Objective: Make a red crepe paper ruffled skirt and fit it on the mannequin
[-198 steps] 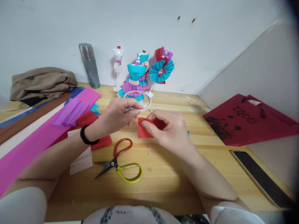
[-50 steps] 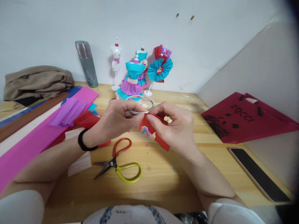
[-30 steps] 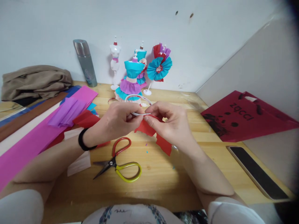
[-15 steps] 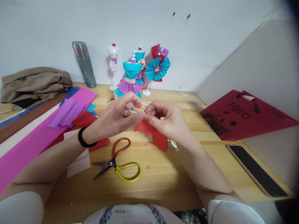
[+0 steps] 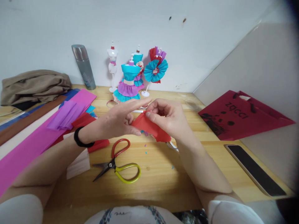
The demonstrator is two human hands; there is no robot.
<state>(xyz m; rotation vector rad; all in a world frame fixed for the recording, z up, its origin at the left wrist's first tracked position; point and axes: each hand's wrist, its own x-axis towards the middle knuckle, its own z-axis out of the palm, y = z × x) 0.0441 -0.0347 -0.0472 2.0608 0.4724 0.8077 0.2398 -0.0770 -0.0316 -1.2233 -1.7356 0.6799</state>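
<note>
Shows matt paper in the red piece [image 5: 151, 126], shiny metal on the flask lid [image 5: 79, 52], wood in the table [image 5: 151, 183].

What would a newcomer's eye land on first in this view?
Probably the big turquoise paper flower on the rightmost mannequin, at the back of the wooden table. Nearer, the right hand pinches vivid red crepe paper above it, and open red-and-yellow-handled scissors lie nearer still, left of centre.

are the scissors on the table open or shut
Open: the scissors show both blades spread into a V and their handles apart.
</note>
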